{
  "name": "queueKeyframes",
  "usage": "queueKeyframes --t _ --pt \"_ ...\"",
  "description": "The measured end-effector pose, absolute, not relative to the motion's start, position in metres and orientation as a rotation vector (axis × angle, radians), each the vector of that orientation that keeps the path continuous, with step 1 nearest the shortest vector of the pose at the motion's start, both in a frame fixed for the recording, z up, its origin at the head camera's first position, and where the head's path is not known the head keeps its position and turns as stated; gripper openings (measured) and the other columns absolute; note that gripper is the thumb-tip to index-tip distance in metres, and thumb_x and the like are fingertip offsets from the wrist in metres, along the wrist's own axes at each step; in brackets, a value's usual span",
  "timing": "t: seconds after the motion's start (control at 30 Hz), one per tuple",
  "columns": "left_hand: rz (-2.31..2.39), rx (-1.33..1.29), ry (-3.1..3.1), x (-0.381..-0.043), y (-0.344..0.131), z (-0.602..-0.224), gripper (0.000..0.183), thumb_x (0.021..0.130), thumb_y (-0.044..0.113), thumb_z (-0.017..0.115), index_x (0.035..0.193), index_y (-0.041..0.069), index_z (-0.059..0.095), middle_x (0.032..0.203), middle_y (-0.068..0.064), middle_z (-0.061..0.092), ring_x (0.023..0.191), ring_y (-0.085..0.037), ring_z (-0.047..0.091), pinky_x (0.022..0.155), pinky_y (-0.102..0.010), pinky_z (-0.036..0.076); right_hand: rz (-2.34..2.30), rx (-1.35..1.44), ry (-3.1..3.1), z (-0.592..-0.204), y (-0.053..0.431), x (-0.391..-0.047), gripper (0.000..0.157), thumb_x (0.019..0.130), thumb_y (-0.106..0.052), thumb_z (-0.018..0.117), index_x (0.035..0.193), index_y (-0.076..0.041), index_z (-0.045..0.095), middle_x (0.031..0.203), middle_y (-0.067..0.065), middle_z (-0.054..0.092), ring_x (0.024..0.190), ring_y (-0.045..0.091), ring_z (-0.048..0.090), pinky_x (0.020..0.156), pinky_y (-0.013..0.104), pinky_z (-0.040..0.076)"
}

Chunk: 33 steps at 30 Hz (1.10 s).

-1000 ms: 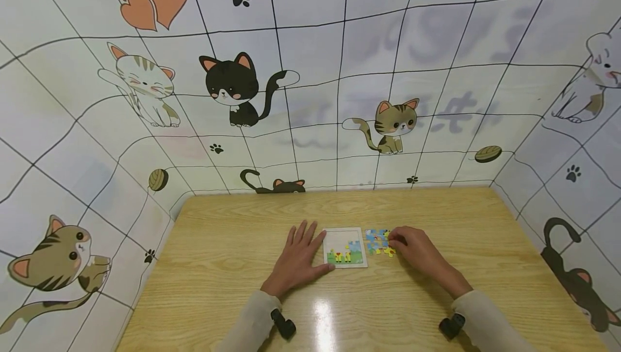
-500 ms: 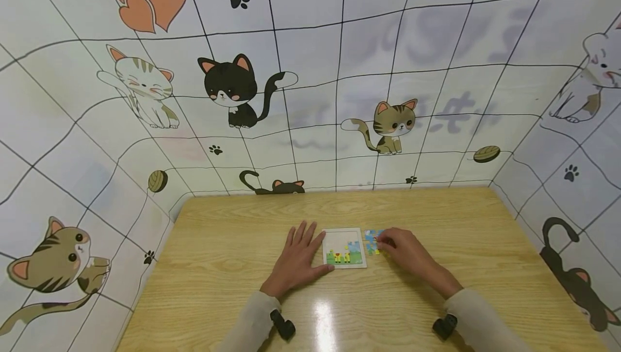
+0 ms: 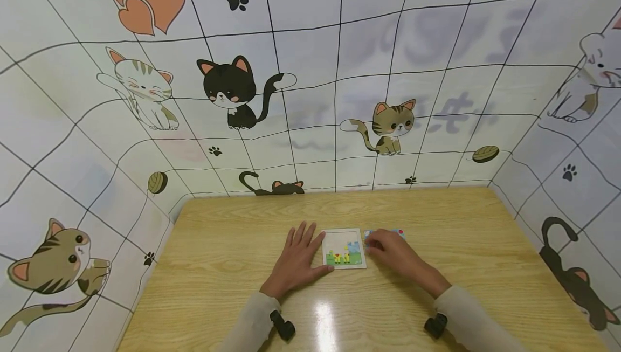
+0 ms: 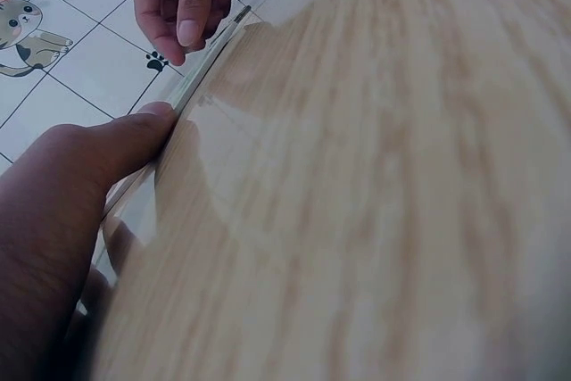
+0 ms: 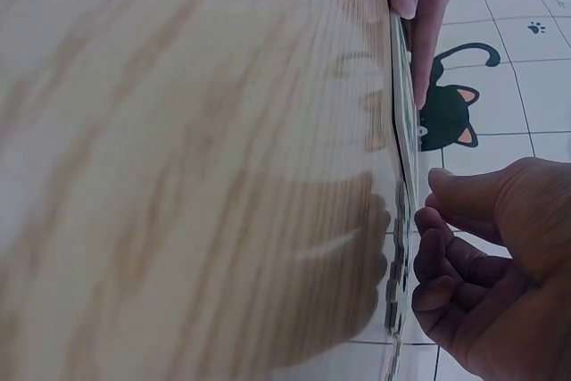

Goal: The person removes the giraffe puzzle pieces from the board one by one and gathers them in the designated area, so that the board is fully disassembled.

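Observation:
My left hand (image 3: 301,257) lies spread on the table beside the puzzle tray (image 3: 324,255). Its thumb (image 4: 147,122) touches the tray's near edge, and the index fingertip reaches the left edge. Inside the pale tray, fitted pieces (image 3: 342,257) form a strip of green, yellow and blue along the bottom and up the right side; the upper left shows bare white. Over the loose jigsaw pieces (image 3: 400,232) to the right hovers my right hand (image 3: 393,249), fingers curled, thumb and index fingertips close together. Whether a piece sits between those fingertips I cannot tell. The hand covers most of the loose pieces.
The wooden table (image 3: 233,244) extends around the tray on all sides. Behind and beside it stand white walls (image 3: 315,98) with grid lines and printed cats. Each wrist wears a small black camera (image 3: 282,326).
My right hand has moved left across the loose pieces to beside the tray's right edge, uncovering some pieces at the far right. My left hand stays in place at the tray.

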<state>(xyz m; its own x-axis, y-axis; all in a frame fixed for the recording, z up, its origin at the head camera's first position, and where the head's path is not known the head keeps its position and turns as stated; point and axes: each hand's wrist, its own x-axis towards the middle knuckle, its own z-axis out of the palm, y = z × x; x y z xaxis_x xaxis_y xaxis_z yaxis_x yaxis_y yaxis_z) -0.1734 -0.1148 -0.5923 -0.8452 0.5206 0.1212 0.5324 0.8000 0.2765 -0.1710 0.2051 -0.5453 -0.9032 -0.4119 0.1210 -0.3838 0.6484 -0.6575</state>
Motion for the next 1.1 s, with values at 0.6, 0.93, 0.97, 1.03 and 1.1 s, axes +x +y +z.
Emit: queueKeyframes --t 0.6,0.93,0.97,1.03,1.1 --pt "-0.479 -0.869 -2.934 -0.174 -0.116 -0.594 0.097 0.101 0.081 0.051 0.174 0.02 0.036 0.184 -0.012 0.018 0.171 -0.036 0.008 0.137 -0.059 0.005 -0.905 -0.778 2.8 -0.54 0.186 -0.177 0.023 0.1 -0.011 0.082 0.122 -0.002 0.077 0.102 -0.003 0.066 0.087 0.006 0.059 0.075 0.03 0.055" --pt "-0.454 -0.871 -2.938 -0.174 -0.116 -0.594 0.097 0.101 0.08 0.05 0.175 0.019 0.036 0.184 -0.013 0.019 0.171 -0.036 0.009 0.137 -0.06 0.006 -0.853 -0.785 2.784 -0.538 0.186 -0.178 0.028 0.102 -0.012 0.08 0.127 -0.002 0.074 0.101 -0.005 0.061 0.085 0.005 0.055 0.075 0.031 0.053" --pt "-0.449 -0.871 -2.938 -0.174 -0.116 -0.594 0.097 0.101 0.081 0.05 0.175 0.019 0.036 0.184 -0.013 0.019 0.171 -0.036 0.009 0.137 -0.06 0.006 -0.855 -0.787 2.783 -0.538 0.186 -0.179 0.027 0.102 -0.011 0.08 0.126 -0.002 0.074 0.101 -0.005 0.061 0.085 0.006 0.054 0.075 0.032 0.053" --pt "-0.439 -0.871 -2.939 -0.174 -0.116 -0.595 0.097 0.101 0.081 0.049 0.175 0.02 0.035 0.184 -0.012 0.019 0.171 -0.035 0.008 0.137 -0.059 0.006 -0.849 -0.789 2.785 -0.538 0.185 -0.179 0.026 0.102 -0.011 0.081 0.125 -0.002 0.074 0.101 -0.004 0.061 0.085 0.006 0.054 0.075 0.032 0.053" --pt "-0.435 -0.871 -2.941 -0.174 -0.116 -0.595 0.097 0.101 0.082 0.049 0.175 0.021 0.034 0.184 -0.012 0.018 0.171 -0.035 0.008 0.137 -0.059 0.005 -0.849 -0.785 2.788 -0.538 0.184 -0.18 0.025 0.101 -0.011 0.081 0.123 -0.003 0.074 0.101 -0.003 0.061 0.086 0.006 0.055 0.075 0.032 0.053"
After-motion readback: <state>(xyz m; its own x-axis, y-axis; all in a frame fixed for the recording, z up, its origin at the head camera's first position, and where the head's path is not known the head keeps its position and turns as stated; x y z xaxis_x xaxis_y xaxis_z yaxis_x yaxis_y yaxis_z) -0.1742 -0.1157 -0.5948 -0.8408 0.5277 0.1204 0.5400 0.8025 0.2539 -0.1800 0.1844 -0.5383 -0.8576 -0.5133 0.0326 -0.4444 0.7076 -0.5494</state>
